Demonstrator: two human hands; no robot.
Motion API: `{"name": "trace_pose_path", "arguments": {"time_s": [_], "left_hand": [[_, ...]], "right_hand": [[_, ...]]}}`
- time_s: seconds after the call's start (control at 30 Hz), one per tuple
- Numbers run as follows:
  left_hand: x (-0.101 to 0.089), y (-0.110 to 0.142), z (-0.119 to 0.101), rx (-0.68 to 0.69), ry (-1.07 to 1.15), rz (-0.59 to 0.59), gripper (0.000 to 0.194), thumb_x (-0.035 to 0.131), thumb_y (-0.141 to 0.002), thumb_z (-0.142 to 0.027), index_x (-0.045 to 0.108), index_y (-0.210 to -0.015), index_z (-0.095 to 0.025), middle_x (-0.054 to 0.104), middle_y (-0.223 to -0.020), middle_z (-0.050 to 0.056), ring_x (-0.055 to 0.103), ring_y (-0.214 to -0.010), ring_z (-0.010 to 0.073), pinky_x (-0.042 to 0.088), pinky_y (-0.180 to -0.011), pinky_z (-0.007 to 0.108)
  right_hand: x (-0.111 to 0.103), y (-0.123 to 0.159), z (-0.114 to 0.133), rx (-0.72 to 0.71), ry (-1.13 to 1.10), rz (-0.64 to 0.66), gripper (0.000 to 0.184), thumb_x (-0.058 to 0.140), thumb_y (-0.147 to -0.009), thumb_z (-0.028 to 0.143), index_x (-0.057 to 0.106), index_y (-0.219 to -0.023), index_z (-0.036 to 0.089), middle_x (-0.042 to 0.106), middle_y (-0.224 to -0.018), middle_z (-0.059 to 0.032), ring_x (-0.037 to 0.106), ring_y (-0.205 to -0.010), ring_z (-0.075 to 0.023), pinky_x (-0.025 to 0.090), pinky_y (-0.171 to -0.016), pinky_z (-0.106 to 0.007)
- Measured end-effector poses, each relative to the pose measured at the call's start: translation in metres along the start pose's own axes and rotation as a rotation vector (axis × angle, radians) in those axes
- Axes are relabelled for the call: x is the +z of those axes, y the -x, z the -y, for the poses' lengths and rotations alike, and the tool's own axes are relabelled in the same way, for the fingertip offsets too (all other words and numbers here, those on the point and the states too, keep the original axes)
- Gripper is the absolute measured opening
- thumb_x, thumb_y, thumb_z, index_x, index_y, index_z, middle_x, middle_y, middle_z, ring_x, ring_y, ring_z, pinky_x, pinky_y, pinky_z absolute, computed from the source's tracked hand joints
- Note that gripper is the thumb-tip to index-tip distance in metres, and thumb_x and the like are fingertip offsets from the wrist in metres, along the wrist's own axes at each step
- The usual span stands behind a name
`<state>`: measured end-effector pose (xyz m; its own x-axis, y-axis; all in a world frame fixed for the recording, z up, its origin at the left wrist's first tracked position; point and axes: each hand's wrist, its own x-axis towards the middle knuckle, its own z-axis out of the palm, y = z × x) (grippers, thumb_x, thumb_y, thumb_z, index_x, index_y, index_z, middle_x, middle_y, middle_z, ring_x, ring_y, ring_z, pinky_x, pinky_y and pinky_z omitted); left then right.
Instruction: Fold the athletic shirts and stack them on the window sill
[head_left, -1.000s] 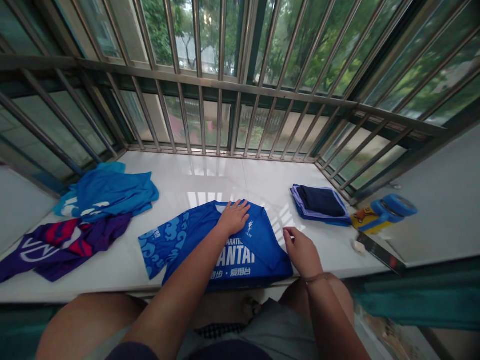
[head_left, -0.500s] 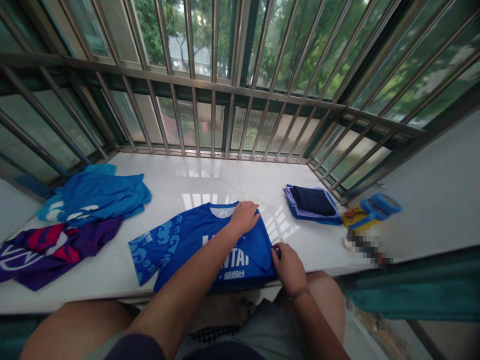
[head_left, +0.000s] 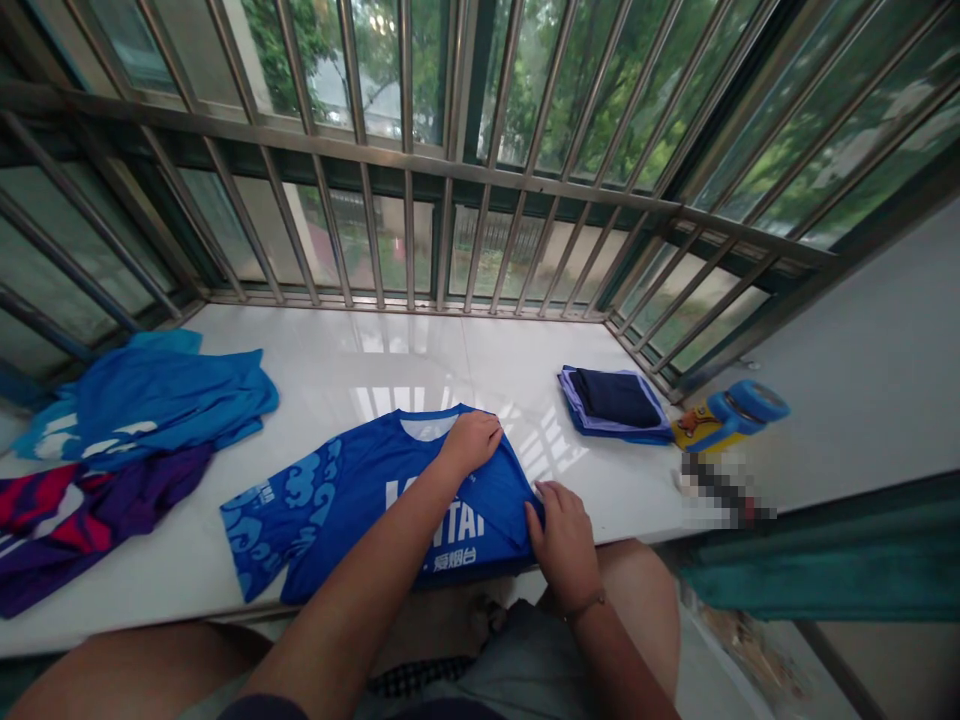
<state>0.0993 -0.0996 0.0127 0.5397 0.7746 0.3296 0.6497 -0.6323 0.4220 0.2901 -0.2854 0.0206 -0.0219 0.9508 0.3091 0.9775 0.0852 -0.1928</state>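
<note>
A blue sports shirt (head_left: 352, 495) with white lettering lies spread on the white window ledge (head_left: 420, 360), its hem hanging over the front edge. My left hand (head_left: 469, 442) rests near the shirt's collar and right shoulder, fingers curled onto the cloth. My right hand (head_left: 564, 535) grips the shirt's right edge, fingers closed on the folded-in fabric.
A light blue garment (head_left: 150, 400) and a purple and red one (head_left: 67, 520) lie heaped at the left. A folded dark stack (head_left: 613, 402) sits at the right, beside a blue and yellow object (head_left: 731, 415). Metal window bars (head_left: 450, 170) enclose the ledge.
My right hand has moved left onto the shirt's right edge and folded it inward. My left hand shifted from the chest to the right shoulder and curled its fingers.
</note>
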Motion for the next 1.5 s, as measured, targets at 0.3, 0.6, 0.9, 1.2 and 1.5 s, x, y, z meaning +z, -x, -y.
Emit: {"name": "trace_pose_path", "arguments": {"time_s": [0.3,0.6,0.9,1.2,1.5], "left_hand": [[0.002,-0.005,0.006,-0.085,0.063,-0.023,0.034,0.049,-0.109,-0.03,0.082,-0.111,-0.024,0.083,-0.12,0.007,0.074,-0.117,0.0254,0.055,-0.11,0.041],[0.001,-0.006,0.011,-0.082,0.094,-0.017,0.025,0.064,-0.102,-0.034,0.081,-0.118,-0.024,0.081,-0.13,0.006,0.073,-0.122,0.0251,0.056,-0.113,0.04],[0.008,-0.003,0.008,-0.015,0.026,0.003,0.028,0.063,-0.103,-0.03,0.081,-0.122,-0.021,0.077,-0.138,0.012,0.069,-0.13,0.0294,0.051,-0.119,0.048],[0.014,-0.007,0.007,-0.039,0.04,0.002,0.036,0.052,-0.103,-0.015,0.08,-0.126,-0.015,0.075,-0.141,0.015,0.069,-0.133,0.0266,0.05,-0.123,0.044],[-0.027,0.029,0.035,-0.222,0.118,-0.175,0.044,0.042,-0.102,-0.005,0.073,-0.13,-0.015,0.075,-0.14,0.016,0.068,-0.136,0.0247,0.053,-0.121,0.046]], "right_hand": [[-0.002,0.007,0.023,-0.287,-0.007,0.135,0.012,0.066,-0.107,0.03,0.076,-0.114,0.026,0.077,-0.116,-0.0073,0.068,-0.109,-0.0278,0.05,-0.1,-0.046],[-0.002,0.011,0.018,-0.392,-0.062,0.104,0.013,0.064,-0.108,0.028,0.076,-0.109,0.025,0.078,-0.112,-0.0065,0.069,-0.106,-0.0249,0.051,-0.1,-0.042],[0.01,0.01,0.01,-0.286,0.008,0.195,0.058,0.054,-0.11,0.046,0.054,-0.162,0.019,0.053,-0.167,-0.0165,0.05,-0.155,-0.0345,0.038,-0.127,-0.058],[0.027,-0.046,0.045,-0.134,0.042,0.224,0.064,0.04,-0.112,0.041,0.042,-0.17,0.013,0.036,-0.176,-0.0205,0.031,-0.166,-0.0358,0.024,-0.133,-0.063],[0.05,-0.081,0.068,0.043,0.065,0.372,0.072,0.033,-0.113,0.047,0.032,-0.173,0.008,0.019,-0.182,-0.0178,0.016,-0.17,-0.0334,0.014,-0.135,-0.061]]}}
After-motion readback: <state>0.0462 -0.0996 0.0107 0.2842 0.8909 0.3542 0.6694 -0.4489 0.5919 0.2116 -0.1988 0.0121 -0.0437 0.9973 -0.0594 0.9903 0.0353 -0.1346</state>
